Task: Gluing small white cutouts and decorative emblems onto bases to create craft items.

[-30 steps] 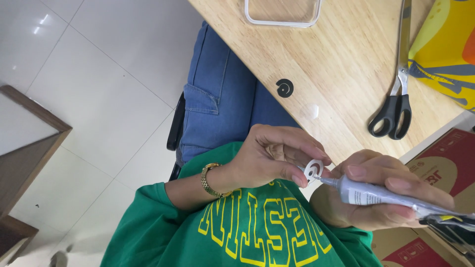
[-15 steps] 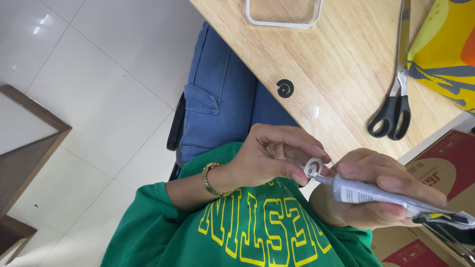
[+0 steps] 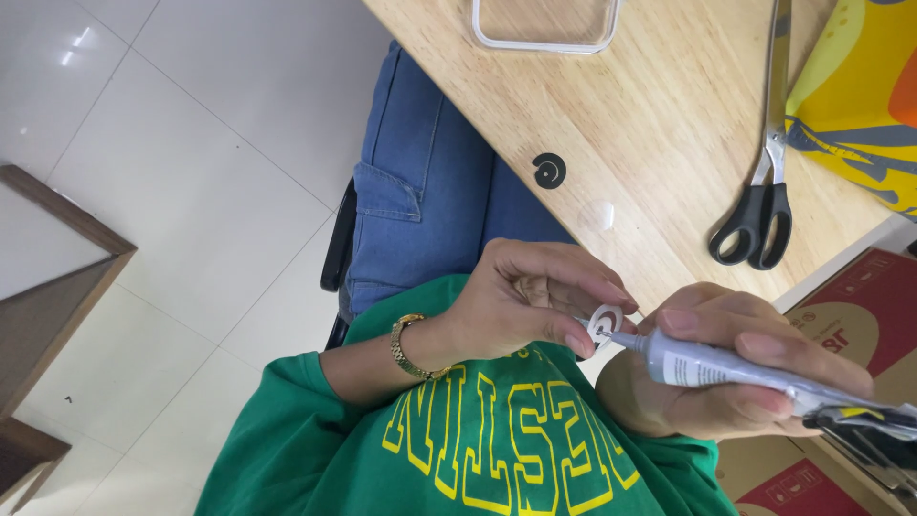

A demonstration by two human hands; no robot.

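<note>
Below the wooden table [image 3: 650,134], the left hand [image 3: 521,306] pinches a white ring [image 3: 605,320]; the right hand [image 3: 726,373] grips a grey tube [image 3: 735,368], nozzle touching it.

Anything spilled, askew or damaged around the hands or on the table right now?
Nothing stands out. The tube's nozzle meets the white ring with no smears showing; the scissors and black ring lie flat on the table.

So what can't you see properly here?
All in the head view:
- white ring: partly covered by left hand fingertips.
- grey tube: its back end is wrapped by the right hand.
- scissors: tips cut off by the top edge.
- clear tray: cut off by the top edge.
</note>
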